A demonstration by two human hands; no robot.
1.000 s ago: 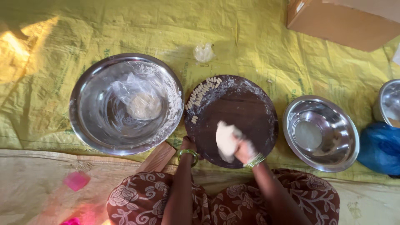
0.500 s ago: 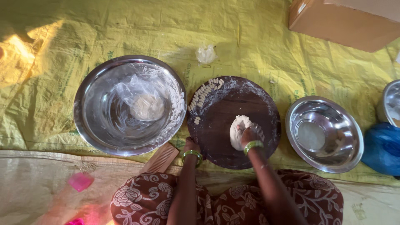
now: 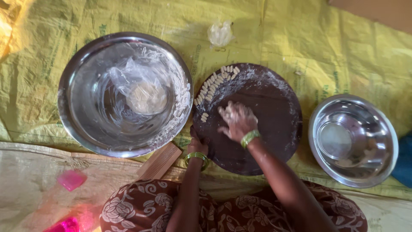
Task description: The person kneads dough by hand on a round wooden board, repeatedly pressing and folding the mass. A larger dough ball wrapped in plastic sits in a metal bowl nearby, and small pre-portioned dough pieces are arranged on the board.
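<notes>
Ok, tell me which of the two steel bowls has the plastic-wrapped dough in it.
The large steel bowl left of the round dark board: a plastic-wrapped dough lump sits at its centre. The smaller steel bowl on the right holds no such bag.

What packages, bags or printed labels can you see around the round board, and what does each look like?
Clear plastic bag: in the big steel bowl, crumpled, wrapping a pale dough lump.
Small crumpled plastic wrap: on the sheet beyond the board, whitish.
Yellow woven sack sheet: spread under everything, with faint green print.
Brown cardboard box: top right corner, mostly out of view.
</notes>
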